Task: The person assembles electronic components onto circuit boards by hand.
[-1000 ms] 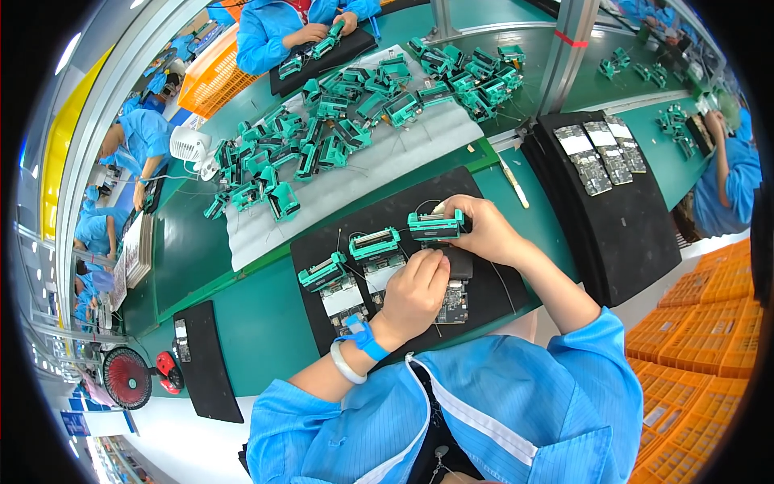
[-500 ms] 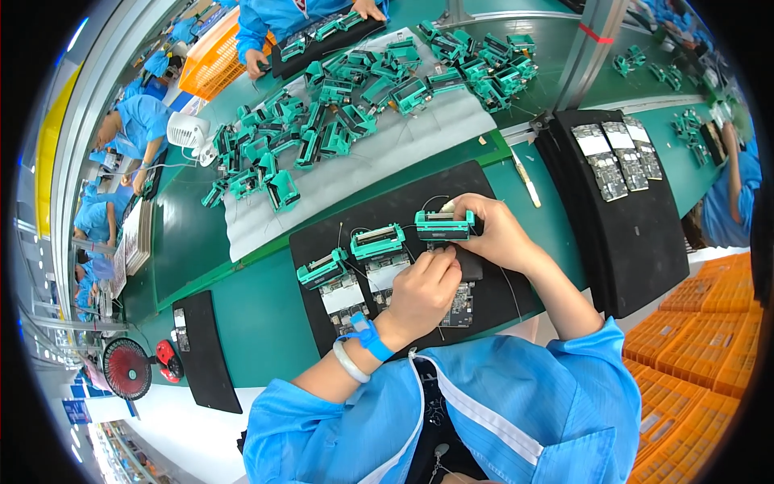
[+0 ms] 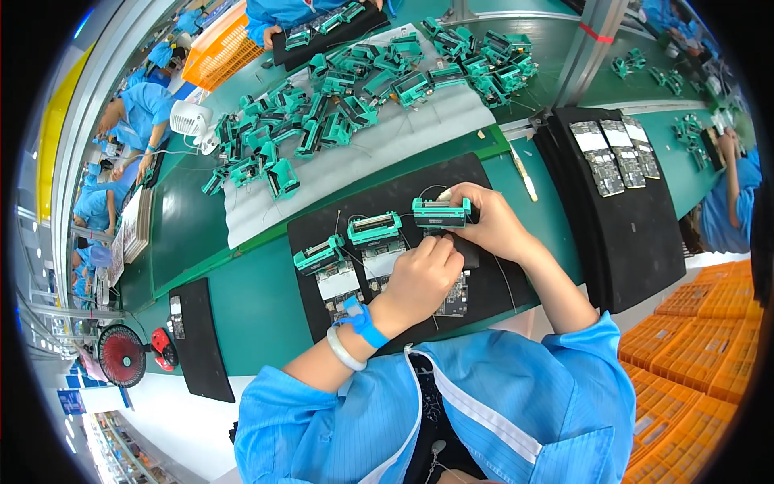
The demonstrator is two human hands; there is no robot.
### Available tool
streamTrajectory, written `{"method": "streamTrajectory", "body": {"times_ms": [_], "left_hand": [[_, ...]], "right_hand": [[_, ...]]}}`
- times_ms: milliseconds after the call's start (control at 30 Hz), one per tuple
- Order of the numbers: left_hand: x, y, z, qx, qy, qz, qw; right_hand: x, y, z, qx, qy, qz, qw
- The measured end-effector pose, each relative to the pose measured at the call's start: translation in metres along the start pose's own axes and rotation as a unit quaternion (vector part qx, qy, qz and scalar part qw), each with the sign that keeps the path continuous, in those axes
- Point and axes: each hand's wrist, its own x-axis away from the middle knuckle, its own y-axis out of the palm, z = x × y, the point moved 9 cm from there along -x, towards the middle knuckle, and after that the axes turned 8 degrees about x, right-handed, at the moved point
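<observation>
A black mat (image 3: 484, 310) lies before me with three circuit boards on it, a green-framed black module at the far end of each. My right hand (image 3: 493, 224) is closed on the right-hand module (image 3: 441, 212), gripping its right end. Just in front of that module, my left hand (image 3: 427, 274) is pinched over the near board (image 3: 456, 298); whatever its fingertips hold is hidden. The middle module (image 3: 374, 230) and the left module (image 3: 319, 255) stand untouched beside my hands, their white-covered boards (image 3: 337, 284) partly showing. Thin wires trail from the modules.
Many similar modules (image 3: 339, 89) are heaped on a white sheet (image 3: 363, 169) beyond the mat. Stacked black mats (image 3: 621, 234) bearing boards stand right, near a pen-like tool (image 3: 524, 173). A fan (image 3: 122, 356) and another mat lie left. Co-workers sit around; orange crates (image 3: 693, 339) stand lower right.
My hands stay at the right-hand module with nearly the same grip; the left fingers have shifted slightly. Across the table, a co-worker's hands have moved. The whole view has shifted a little.
</observation>
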Motion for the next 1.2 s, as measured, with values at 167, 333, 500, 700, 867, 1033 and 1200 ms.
{"method": "streamTrajectory", "body": {"times_ms": [167,333,500,700,867,1033,1200], "left_hand": [[0.008,-0.033,0.005,0.027,0.002,0.094,0.995],[0.052,-0.071,-0.012,0.127,-0.128,-0.099,0.979],[0.054,-0.075,-0.078,0.172,-0.131,-0.163,0.963],[0.033,-0.059,-0.166,0.424,-0.221,-0.152,0.865],[0.034,-0.059,-0.16,0.446,-0.236,-0.149,0.851],[0.06,-0.082,-0.155,0.524,-0.305,0.03,0.795],[0.05,-0.1,-0.079,0.194,-0.159,0.108,0.962]], "right_hand": [[0.004,-0.005,-0.01,0.014,-0.051,0.026,0.998],[0.015,-0.021,-0.007,0.04,0.038,0.073,0.996],[0.003,-0.02,-0.003,0.087,0.055,0.051,0.993],[-0.04,-0.015,-0.001,0.123,0.107,0.029,0.986],[-0.06,0.008,0.03,0.003,0.181,-0.113,0.977],[-0.061,0.013,0.027,0.002,0.16,-0.144,0.977],[-0.063,0.017,0.021,0.003,0.123,-0.151,0.981]]}}
